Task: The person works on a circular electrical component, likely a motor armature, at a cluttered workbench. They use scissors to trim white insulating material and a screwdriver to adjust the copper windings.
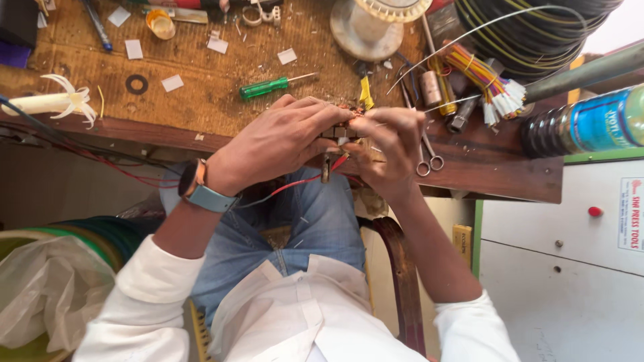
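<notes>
White flower-like piece [64, 100] and green screwdriver [268, 86] lie on the workbench [201, 100], leaving bare surface between them. At the bench's front edge, left hand [282, 144] and right hand [389, 144] meet, fingers curled tight around a small wired component [342, 131]; red wire [295, 184] hangs below. Scissors [426, 157] overhang the edge; a bottle [583, 124] lies far right.
</notes>
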A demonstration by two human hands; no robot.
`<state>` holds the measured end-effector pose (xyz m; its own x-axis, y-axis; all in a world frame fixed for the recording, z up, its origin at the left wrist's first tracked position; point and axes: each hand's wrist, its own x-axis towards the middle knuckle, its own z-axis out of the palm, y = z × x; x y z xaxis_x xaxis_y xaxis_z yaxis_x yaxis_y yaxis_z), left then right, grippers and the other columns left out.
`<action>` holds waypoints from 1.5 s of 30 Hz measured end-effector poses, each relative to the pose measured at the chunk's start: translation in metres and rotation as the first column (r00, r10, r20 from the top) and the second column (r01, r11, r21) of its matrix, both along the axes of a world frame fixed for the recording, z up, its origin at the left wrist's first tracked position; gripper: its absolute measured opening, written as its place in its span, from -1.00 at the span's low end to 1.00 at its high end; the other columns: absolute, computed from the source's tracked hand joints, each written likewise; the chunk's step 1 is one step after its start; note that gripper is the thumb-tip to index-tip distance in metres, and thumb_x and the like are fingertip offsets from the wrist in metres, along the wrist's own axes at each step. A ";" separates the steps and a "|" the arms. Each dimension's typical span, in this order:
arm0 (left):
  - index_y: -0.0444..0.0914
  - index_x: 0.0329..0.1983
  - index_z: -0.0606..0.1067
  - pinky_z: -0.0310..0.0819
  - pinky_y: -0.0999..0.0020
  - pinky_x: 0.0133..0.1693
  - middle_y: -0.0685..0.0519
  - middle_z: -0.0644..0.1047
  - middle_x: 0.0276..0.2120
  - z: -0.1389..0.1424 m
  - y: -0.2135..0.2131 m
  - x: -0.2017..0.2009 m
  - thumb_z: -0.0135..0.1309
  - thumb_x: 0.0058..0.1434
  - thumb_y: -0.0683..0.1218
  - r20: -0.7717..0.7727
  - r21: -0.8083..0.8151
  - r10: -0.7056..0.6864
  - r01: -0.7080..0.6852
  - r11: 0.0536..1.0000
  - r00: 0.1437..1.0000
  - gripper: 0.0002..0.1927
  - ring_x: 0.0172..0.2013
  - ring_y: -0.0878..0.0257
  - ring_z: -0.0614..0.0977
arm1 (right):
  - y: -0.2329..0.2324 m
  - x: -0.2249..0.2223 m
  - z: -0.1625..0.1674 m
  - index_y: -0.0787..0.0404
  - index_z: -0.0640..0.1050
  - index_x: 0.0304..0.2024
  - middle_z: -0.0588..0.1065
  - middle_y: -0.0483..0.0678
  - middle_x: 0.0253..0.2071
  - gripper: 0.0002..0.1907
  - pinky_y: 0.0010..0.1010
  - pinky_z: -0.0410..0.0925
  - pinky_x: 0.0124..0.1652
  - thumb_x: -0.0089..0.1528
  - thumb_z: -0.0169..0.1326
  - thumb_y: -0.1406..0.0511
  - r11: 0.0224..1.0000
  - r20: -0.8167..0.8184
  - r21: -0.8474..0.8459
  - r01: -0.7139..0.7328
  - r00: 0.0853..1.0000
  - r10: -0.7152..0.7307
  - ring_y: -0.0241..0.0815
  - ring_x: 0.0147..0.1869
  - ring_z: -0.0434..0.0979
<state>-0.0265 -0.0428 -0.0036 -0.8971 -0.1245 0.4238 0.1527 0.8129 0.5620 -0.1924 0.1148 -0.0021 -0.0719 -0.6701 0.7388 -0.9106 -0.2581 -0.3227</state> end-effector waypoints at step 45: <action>-0.18 0.09 0.52 0.40 0.20 0.07 0.13 0.59 0.00 -0.058 0.052 -0.010 0.20 0.29 0.19 -0.437 0.082 0.367 -0.370 0.925 0.821 -0.55 0.02 0.18 0.60 | 0.025 0.031 -0.035 0.20 0.59 0.14 0.54 -0.04 0.22 -0.65 -0.21 0.34 0.35 0.30 0.22 0.32 0.989 0.470 0.139 0.056 0.875 -0.115 0.01 0.35 0.44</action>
<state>-0.0362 0.0093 -0.0618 -0.5068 -0.4047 0.7612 0.0687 0.8612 0.5036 -0.1614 0.1397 -0.0368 -0.4552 -0.7249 0.5170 -0.6564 -0.1191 -0.7449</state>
